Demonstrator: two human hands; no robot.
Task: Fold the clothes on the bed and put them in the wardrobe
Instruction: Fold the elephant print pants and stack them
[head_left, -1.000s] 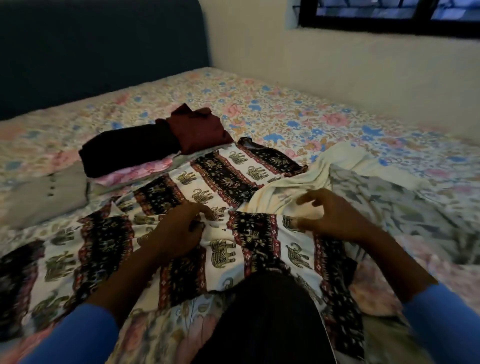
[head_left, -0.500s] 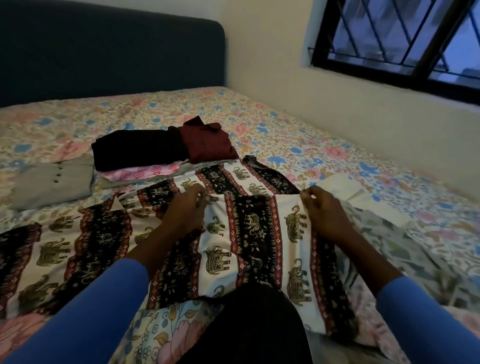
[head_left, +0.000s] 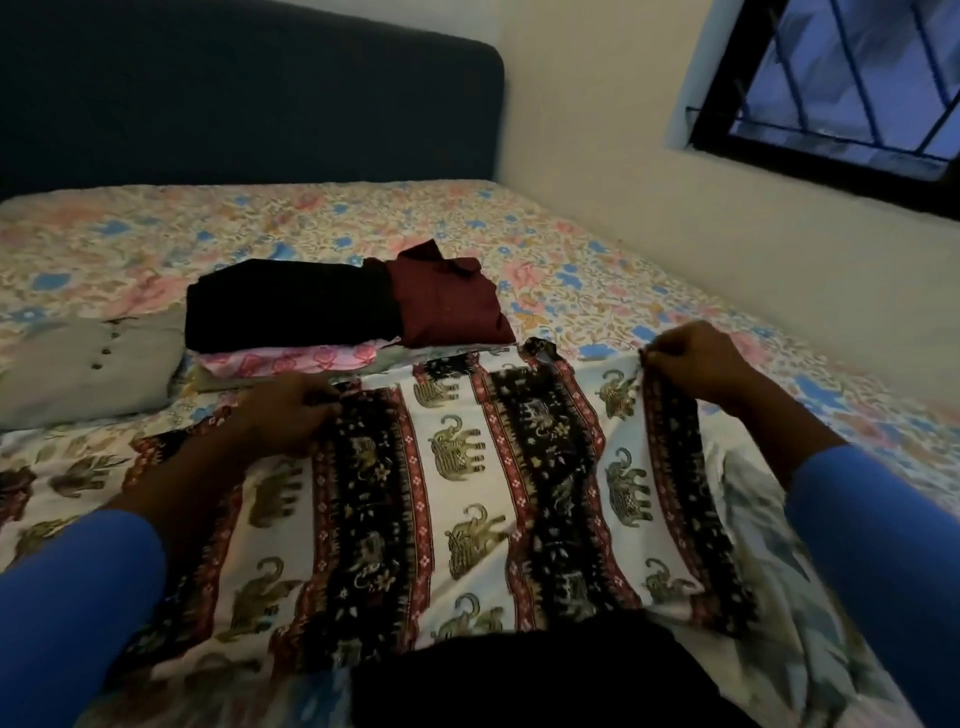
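My left hand (head_left: 283, 415) and right hand (head_left: 691, 364) pinch the half-folded elephant-print cloth (head_left: 467, 493) beside the folded pile (head_left: 332, 312); nothing is stowed yet, I judge.

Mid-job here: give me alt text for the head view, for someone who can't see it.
A person's left hand and right hand pinch the far edge of an elephant-print cloth spread on a floral bed. Beyond it lie folded clothes: a black piece on a pink one, a maroon shirt beside them, a grey garment at the left.

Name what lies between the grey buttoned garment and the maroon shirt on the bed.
A folded black garment, lying over a pink floral one, seen in the head view.
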